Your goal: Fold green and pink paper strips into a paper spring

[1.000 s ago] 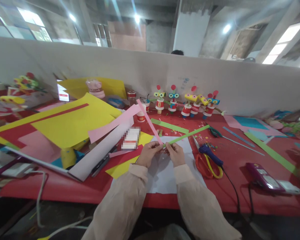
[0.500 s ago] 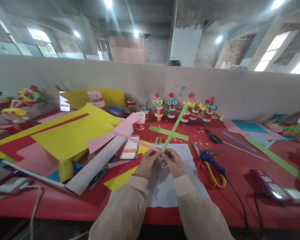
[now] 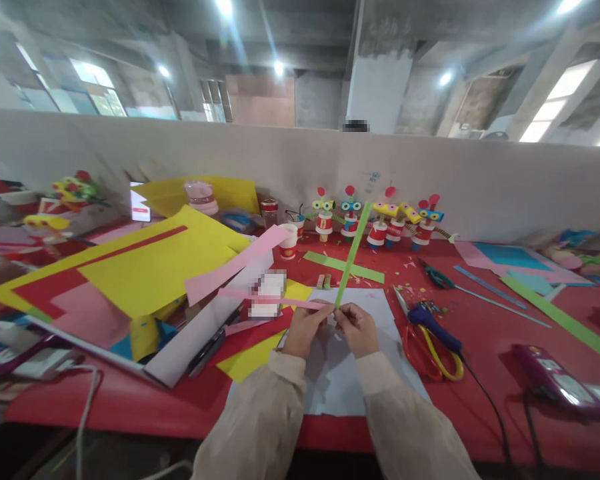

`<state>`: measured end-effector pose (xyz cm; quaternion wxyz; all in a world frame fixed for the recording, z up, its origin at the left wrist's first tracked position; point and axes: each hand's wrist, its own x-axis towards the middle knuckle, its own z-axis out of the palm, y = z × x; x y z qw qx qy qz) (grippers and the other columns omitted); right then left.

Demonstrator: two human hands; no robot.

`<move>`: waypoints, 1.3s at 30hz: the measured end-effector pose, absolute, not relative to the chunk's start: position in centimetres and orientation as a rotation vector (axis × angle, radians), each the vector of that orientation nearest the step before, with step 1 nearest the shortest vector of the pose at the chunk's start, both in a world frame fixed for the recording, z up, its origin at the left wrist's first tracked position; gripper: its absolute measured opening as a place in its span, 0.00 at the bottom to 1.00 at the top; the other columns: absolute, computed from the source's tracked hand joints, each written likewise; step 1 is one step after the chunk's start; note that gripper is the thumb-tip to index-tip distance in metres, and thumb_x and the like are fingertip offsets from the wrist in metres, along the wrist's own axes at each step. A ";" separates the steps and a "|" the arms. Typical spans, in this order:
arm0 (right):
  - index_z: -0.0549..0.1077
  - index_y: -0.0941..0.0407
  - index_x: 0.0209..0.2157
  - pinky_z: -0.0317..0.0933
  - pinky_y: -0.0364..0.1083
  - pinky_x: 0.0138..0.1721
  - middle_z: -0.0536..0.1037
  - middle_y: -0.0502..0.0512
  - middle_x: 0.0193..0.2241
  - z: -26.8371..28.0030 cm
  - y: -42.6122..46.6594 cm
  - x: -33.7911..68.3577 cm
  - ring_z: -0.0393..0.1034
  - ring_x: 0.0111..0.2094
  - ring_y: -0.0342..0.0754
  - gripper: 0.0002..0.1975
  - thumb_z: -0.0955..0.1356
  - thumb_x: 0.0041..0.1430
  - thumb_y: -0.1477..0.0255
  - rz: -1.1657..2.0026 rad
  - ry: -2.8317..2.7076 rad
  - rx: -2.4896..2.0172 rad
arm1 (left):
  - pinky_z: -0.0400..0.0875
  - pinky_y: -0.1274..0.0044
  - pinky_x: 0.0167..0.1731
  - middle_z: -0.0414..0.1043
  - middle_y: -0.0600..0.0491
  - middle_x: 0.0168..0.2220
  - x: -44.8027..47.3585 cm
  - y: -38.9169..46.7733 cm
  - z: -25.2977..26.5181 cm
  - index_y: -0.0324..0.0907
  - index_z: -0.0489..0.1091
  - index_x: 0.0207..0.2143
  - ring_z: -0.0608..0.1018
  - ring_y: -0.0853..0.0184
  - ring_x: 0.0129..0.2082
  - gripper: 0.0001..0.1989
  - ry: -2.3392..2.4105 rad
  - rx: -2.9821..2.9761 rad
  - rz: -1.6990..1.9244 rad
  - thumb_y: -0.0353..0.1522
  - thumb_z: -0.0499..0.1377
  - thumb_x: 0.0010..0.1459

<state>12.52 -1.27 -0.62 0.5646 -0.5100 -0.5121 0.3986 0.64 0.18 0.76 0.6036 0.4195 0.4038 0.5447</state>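
- Pinching where strips meet: left hand (image 3: 305, 330) on pink strip (image 3: 300, 303), right hand (image 3: 359, 330) on green strip (image 3: 358, 240), fingers narrow, over white paper (image 3: 340, 387).
- Green strip has swung steeper; folding seems underway.

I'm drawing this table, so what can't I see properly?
Head view: whether the thin pink paper strip and thin green paper strip are joined, hidden by left hand and right hand.
Head view: details on the white rectangular object, covered by pixel blocks.
Head view: blue marks on the pale partition, too small to read.
Head view: the wide green paper band at far right, cut off by the edge.
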 end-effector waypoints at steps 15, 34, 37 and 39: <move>0.69 0.55 0.26 0.57 0.41 0.23 0.71 0.49 0.20 0.9 -2.5 11.9 0.62 0.21 0.42 0.10 0.66 0.52 0.63 0.860 -1.365 -1.068 | 0.55 0.81 0.20 0.60 0.59 0.15 0.9 0.1 1.0 0.37 0.67 0.16 0.60 0.77 0.18 0.14 0.858 0.680 1.269 0.35 0.68 0.35; 0.70 0.56 0.27 0.57 0.41 0.23 0.70 0.49 0.20 0.5 -2.7 11.8 0.61 0.21 0.41 0.06 0.67 0.50 0.67 0.704 -1.422 -1.050 | 0.63 0.81 0.24 0.66 0.57 0.20 0.5 -0.1 1.7 0.37 0.71 0.21 0.69 0.74 0.23 0.11 0.805 0.682 1.236 0.31 0.69 0.34; 0.70 0.56 0.27 0.58 0.41 0.23 0.71 0.50 0.21 0.6 -2.7 11.7 0.62 0.21 0.41 0.07 0.66 0.52 0.67 0.699 -1.420 -1.043 | 0.62 0.82 0.24 0.65 0.57 0.20 0.6 -0.2 1.6 0.37 0.71 0.21 0.67 0.76 0.22 0.10 0.780 0.687 1.238 0.31 0.68 0.35; 0.70 0.56 0.26 0.59 0.41 0.23 0.72 0.50 0.21 0.6 -2.7 11.7 0.63 0.21 0.42 0.07 0.66 0.53 0.67 0.697 -1.406 -1.046 | 0.61 0.83 0.23 0.65 0.58 0.20 0.6 -0.2 1.6 0.37 0.70 0.20 0.66 0.77 0.22 0.10 0.776 0.699 1.236 0.31 0.68 0.36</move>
